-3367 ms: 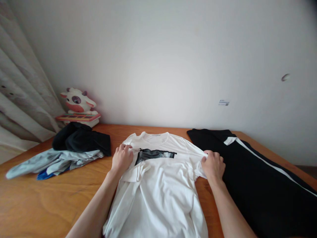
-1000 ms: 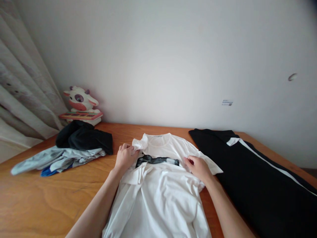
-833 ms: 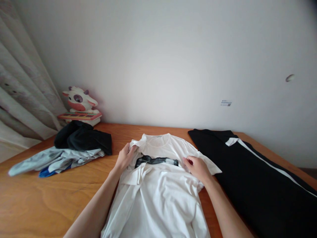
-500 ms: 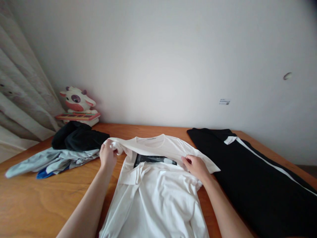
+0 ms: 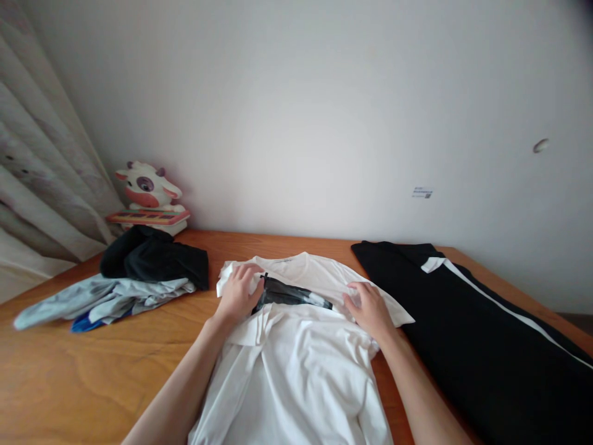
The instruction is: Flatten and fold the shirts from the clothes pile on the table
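Observation:
A white T-shirt [image 5: 301,371] with a dark print [image 5: 291,293] on its chest lies on the wooden table, neckline toward the wall. Wrinkles run across its lower half, and a folded flap rests on its left side. My left hand [image 5: 238,293] lies palm down on the shirt's left sleeve and shoulder, fingers out, beside the print. On the right side of the chest, my right hand [image 5: 368,308] touches the cloth with thumb and fingers apart. Part of the left sleeve is hidden under my left hand.
Black trousers [image 5: 472,334] with a white stripe lie to the right. At the left are a black garment [image 5: 152,256] and a grey-and-blue garment [image 5: 115,300]. Behind them stands a cow-shaped toy keyboard [image 5: 151,194], near a curtain [image 5: 41,142] and the wall [image 5: 315,123].
My left hand has moved right and let go of the lifted sleeve edge, which now lies lower and closer in. My right hand's fingers have opened from a pinch on the cloth.

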A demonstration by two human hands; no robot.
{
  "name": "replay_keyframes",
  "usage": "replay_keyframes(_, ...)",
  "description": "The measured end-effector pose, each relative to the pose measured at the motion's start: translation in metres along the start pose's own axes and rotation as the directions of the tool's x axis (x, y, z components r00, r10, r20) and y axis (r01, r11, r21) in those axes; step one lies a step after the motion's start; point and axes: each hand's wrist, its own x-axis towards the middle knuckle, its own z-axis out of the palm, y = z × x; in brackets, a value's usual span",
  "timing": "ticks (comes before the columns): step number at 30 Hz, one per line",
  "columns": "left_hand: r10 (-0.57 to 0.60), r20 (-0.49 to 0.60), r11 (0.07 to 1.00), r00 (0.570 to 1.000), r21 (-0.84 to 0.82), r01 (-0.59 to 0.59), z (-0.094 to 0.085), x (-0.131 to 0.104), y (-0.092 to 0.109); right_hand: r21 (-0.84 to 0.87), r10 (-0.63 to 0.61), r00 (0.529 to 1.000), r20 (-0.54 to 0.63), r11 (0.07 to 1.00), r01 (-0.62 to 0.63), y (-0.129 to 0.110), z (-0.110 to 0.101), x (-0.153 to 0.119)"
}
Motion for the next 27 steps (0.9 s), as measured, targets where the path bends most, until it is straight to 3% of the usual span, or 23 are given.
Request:
replay_keyframes(3,0.085,0.244,0.996,0.966,-0.022,-0.083,0.007,-0.004,0.006,0.047,-0.125,0.992,0.037,0.991,0.123,0.002,0.005,-0.001)
replay_keyframes(6,0.068,0.353,0.998,0.933,-0.011,-0.068,0.012,-0.007,0.004,0.027,-0.137,0.985,0.105,0.991,0.135,0.002,0.009,-0.002)
replay_keyframes(13,0.048,0.374,0.998,0.926,0.010,-0.056,0.012,-0.007,0.004,-0.289,0.110,0.974,0.197,0.956,-0.050,-0.009,0.008,-0.003)
replay_keyframes(16,0.031,0.375,0.998,0.927,0.041,-0.050,0.010,-0.007,0.007,-0.420,0.258,0.950,0.173,0.892,-0.166,-0.021,0.002,-0.004)
replay_keyframes(21,-0.037,0.370,0.993,0.928,0.118,-0.007,0.002,-0.003,0.013,-0.492,0.331,0.934,0.133,0.840,-0.228,-0.037,-0.018,0.000)
replay_keyframes(24,-0.188,0.396,0.976,0.899,0.176,0.126,-0.005,0.002,0.020,-0.517,0.364,0.927,0.088,0.813,-0.270,-0.040,-0.031,0.004)
replay_keyframes(27,-0.391,0.402,0.903,0.828,0.339,0.262,-0.012,0.005,0.029,-0.527,0.399,0.913,0.086,0.796,-0.298,-0.040,-0.040,0.007)
